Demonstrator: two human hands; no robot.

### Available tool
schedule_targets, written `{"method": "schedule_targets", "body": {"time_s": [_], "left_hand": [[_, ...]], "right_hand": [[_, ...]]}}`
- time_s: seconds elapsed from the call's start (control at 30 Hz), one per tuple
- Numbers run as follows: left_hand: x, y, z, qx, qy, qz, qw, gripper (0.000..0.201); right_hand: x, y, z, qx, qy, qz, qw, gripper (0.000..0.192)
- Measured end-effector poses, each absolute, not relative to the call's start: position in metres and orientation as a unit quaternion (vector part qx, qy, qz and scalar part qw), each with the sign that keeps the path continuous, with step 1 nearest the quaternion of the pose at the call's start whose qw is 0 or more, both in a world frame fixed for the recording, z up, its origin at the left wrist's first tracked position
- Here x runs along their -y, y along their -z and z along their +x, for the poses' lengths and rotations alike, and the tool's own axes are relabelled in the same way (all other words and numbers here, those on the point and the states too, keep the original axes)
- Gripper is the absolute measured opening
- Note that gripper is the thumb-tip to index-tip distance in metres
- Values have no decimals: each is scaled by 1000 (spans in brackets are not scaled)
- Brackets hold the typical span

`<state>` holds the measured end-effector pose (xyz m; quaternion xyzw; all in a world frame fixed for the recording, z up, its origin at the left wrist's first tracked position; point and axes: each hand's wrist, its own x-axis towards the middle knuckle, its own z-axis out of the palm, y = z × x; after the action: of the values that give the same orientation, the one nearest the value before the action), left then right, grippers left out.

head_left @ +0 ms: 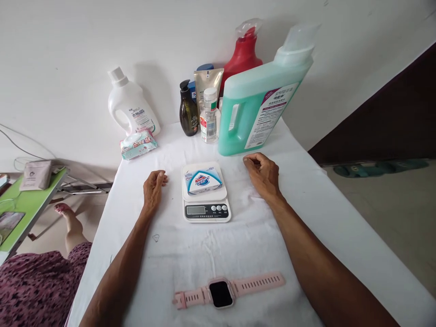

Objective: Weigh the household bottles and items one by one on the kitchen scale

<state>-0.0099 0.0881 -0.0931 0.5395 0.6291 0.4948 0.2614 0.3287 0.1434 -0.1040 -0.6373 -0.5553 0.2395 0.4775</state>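
Note:
A boxed bar of soap [203,181], white and blue, lies on the platform of a white kitchen scale [206,211]. The scale's small display looks blank. To the left of the scale, my left hand [155,191] rests on the white cloth with its fingers loosely curled in and nothing visible in them. My right hand [263,175] rests on the other side, fingers closed, just in front of a large green jug of liquid [243,118]. Neither hand touches the scale or the soap box. Nearer to me, a pink smartwatch [220,293] lies flat with its strap spread out.
Along the wall stand a white detergent bottle [134,102], a dark pump bottle [188,111], a clear bottle [209,120], a gold tube [207,84] and a red bottle [243,56]. A pack of wipes [138,144] lies at left. Beside a green table [44,195], another person's leg [73,227] shows.

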Motion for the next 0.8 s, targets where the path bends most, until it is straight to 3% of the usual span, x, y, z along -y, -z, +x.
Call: {"method": "schedule_targets", "body": {"time_s": [0.33,0.8], "left_hand": [[-89,96,-12,-641,-468,546,268,39],[-90,97,-12,-649,-455,550,263,38]], "right_hand": [[-143,105,329,550,-240,-640,481,20],[-144,108,329,550,-226,-637,491,15]]}}
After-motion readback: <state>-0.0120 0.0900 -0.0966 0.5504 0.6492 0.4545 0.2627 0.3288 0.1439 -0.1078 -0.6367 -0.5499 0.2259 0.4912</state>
